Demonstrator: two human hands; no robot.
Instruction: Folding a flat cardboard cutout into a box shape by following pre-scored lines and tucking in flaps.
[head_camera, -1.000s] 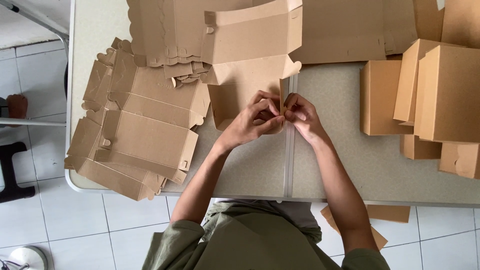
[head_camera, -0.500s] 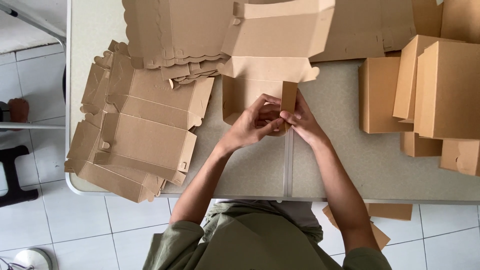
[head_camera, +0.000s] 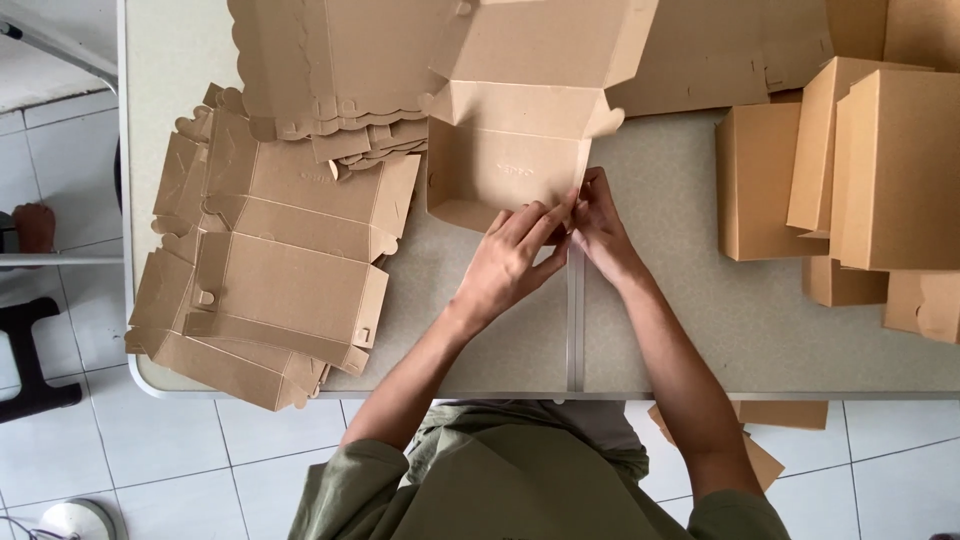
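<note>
Fingers of both hands pinch the near right corner of the half-folded cardboard box resting on the surface. Best keep the side wall upright while tucking the flap squarely along its crease.

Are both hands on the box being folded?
Yes, the left hand and right hand both pinch the near right corner of the half-folded box.

The half-folded box and the flat blanks at left are matt brown cardboard; the table looks smooth, speckled grey laminate.
</note>
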